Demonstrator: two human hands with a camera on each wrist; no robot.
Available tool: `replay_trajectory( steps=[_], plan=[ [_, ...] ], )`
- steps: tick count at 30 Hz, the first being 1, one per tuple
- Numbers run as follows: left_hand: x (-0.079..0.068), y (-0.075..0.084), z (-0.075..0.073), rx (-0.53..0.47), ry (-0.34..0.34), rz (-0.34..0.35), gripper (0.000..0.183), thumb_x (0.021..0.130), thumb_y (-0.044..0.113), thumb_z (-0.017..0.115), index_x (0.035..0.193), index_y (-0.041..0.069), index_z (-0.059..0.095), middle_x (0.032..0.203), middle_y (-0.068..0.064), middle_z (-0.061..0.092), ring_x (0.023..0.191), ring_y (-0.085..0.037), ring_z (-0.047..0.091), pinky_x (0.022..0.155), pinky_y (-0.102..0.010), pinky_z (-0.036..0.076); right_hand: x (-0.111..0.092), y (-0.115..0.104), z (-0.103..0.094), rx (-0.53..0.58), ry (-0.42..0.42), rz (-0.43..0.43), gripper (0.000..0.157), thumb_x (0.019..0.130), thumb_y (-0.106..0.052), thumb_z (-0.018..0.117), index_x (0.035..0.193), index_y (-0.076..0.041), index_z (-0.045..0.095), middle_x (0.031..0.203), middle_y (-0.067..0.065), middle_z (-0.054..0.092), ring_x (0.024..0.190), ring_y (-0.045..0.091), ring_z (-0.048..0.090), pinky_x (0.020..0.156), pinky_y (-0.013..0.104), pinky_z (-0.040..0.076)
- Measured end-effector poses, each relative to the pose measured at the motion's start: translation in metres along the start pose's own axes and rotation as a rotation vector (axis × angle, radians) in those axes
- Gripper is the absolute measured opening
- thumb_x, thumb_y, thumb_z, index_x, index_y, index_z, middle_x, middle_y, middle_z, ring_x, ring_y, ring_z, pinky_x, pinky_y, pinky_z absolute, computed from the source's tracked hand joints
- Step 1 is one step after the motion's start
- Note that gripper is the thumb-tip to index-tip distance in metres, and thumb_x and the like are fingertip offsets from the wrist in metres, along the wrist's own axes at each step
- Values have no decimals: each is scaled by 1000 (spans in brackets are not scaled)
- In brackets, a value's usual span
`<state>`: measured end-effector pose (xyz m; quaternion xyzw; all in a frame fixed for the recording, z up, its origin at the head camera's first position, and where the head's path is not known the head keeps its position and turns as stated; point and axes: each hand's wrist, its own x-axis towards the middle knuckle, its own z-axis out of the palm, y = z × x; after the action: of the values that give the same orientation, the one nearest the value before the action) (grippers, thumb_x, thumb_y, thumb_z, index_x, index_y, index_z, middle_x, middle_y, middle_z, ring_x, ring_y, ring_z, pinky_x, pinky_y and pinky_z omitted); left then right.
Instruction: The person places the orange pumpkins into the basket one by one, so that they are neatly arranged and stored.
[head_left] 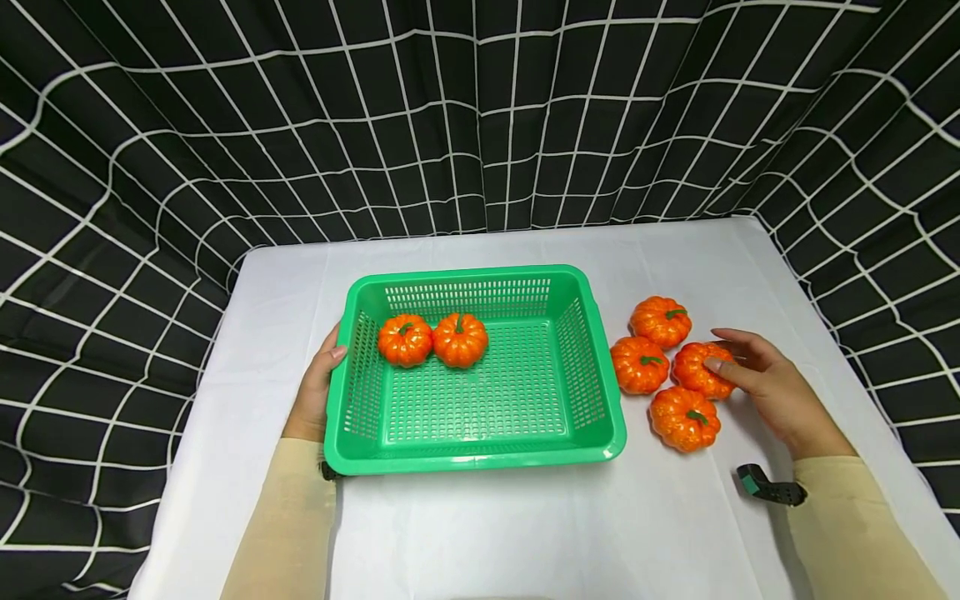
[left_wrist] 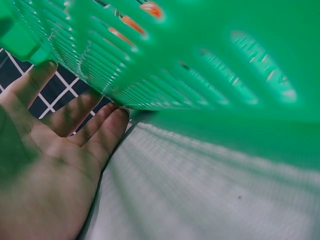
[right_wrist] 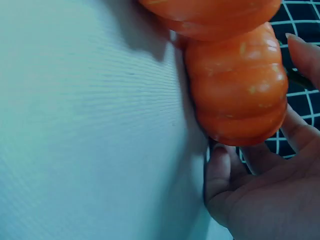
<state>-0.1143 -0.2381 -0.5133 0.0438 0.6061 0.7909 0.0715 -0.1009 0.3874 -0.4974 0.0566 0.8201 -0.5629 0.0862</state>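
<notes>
A green plastic basket (head_left: 480,460) with slotted walls stands mid-table, two small orange pumpkins (head_left: 406,340) side by side in its left half. My left hand (head_left: 315,387) holds the basket's left side. Its thumb lies over the rim; in the left wrist view the fingers (left_wrist: 107,125) rest against the outer wall. To the right of the basket lie several more orange pumpkins in a cluster. My right hand (head_left: 772,392) is spread round the rightmost pumpkin (head_left: 693,371), thumb above it. In the right wrist view the fingertips are right at the side of this pumpkin (right_wrist: 237,90).
A white cloth (head_left: 540,533) covers the table. Black curtains with a white grid (head_left: 480,125) hang behind it and at both sides. The pumpkin nearest the basket (head_left: 637,365) lies right at its right wall. A dark wrist strap piece (head_left: 768,486) juts out from my right wrist.
</notes>
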Motion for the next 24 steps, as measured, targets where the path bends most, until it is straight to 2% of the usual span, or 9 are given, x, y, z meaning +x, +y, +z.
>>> replay_trajectory(
  steps=[2, 6, 11, 18, 24],
  plan=[
    [0, 0, 0, 4, -1, 3, 73, 103, 22, 32, 175, 24, 27, 169, -13, 39, 127, -26, 58, 102, -36, 55, 0, 2, 2, -54, 2, -2, 47, 109, -22, 70, 154, -24, 56, 129, -15, 56, 115, 7, 52, 88, 14, 45],
    [1, 2, 0, 9, -5, 12, 73, 103, 22, 32, 175, 23, 27, 167, -14, 40, 126, -26, 59, 101, -37, 56, -1, 5, 5, -52, -6, -12, 49, 109, -19, 70, 156, -18, 56, 131, -13, 54, 118, 8, 49, 89, 14, 44],
    [1, 2, 0, 5, -1, 12, 73, 102, 22, 33, 175, 23, 29, 166, -15, 42, 125, -27, 60, 100, -38, 57, -1, 5, 6, -77, 10, -17, 49, 109, -23, 70, 155, -16, 57, 132, -14, 54, 118, 7, 48, 89, 12, 41],
    [2, 0, 0, 0, -18, 15, 72, 104, 23, 33, 176, 25, 25, 171, -11, 36, 132, -29, 55, 105, -38, 54, -4, 1, 5, -65, 58, -17, 44, 109, -22, 69, 152, -21, 60, 128, -14, 55, 113, 9, 50, 85, 15, 46],
    [1, -2, -3, -14, -33, 34, 72, 105, 22, 32, 176, 24, 25, 171, -12, 36, 131, -27, 56, 106, -38, 53, -8, -5, 2, -75, 69, 6, 45, 110, -29, 68, 154, -23, 59, 131, -11, 52, 110, 13, 50, 80, 17, 50]
  ],
)
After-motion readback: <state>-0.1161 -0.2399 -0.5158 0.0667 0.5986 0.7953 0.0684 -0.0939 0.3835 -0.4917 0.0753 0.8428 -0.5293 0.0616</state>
